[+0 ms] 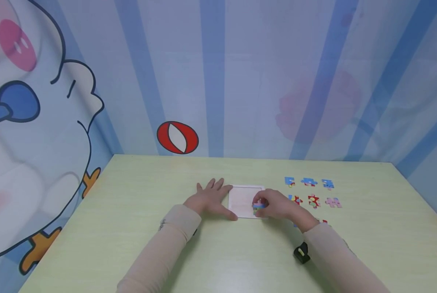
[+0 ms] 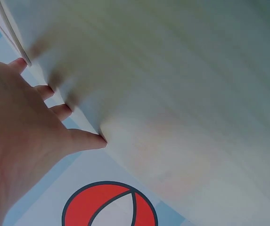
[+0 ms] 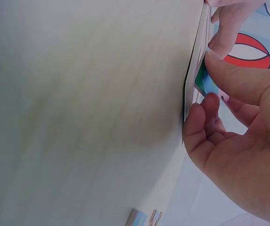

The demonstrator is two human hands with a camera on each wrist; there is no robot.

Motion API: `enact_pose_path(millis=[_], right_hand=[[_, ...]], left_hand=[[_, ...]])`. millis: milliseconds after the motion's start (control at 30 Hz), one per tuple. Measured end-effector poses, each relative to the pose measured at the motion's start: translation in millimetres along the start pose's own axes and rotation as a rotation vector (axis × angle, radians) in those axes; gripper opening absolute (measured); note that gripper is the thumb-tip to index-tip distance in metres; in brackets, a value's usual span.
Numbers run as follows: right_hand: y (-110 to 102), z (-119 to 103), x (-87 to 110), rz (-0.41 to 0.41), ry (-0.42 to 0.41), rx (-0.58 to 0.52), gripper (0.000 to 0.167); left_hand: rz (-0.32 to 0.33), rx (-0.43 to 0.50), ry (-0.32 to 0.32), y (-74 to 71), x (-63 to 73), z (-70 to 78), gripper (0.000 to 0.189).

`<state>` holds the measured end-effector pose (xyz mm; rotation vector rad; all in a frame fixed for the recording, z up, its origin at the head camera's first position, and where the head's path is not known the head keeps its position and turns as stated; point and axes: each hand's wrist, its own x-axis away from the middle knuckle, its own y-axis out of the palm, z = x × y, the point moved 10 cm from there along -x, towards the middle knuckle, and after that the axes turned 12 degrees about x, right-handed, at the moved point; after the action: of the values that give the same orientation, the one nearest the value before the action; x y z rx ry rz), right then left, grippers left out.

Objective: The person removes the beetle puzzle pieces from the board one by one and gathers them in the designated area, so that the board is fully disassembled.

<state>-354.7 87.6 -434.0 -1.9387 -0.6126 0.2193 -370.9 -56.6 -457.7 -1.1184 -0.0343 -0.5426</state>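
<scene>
A square white puzzle tray (image 1: 243,203) with a raised rim lies on the table. My left hand (image 1: 211,199) has its fingers spread, with a fingertip and the thumb touching the tray's left side. In the left wrist view the left hand (image 2: 26,113) lies flat beside the tray's edge. My right hand (image 1: 276,205) pinches a jigsaw piece (image 1: 257,207), coloured blue and green, over the tray's lower right corner. The right wrist view shows the right hand (image 3: 243,108) with thumb and fingers on that piece (image 3: 205,80), tilted against the tray's rim.
Loose jigsaw pieces lie in rows right of the tray, among them a blue piece (image 1: 308,182), a red one (image 1: 314,201) and a pink one (image 1: 333,202). The right forearm partly covers the nearest row. A small black object (image 1: 301,253) is by the right sleeve. A curtain (image 1: 247,81) hangs behind the table.
</scene>
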Motion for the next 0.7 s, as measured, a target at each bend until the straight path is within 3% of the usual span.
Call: enact_pose_path(millis=[300,700], right_hand=[[-4.1,2.3,6.3,0.021,-0.015,-0.015,0.012],[-35.7,10.7,35.4,0.076,-0.026,-0.017,0.018]], left_hand=[[0.000,0.008,-0.007,0.5,-1.0,-0.8,0.101],[-0.002,0.011,0.008,0.3,-0.4,-1.8,0.101]])
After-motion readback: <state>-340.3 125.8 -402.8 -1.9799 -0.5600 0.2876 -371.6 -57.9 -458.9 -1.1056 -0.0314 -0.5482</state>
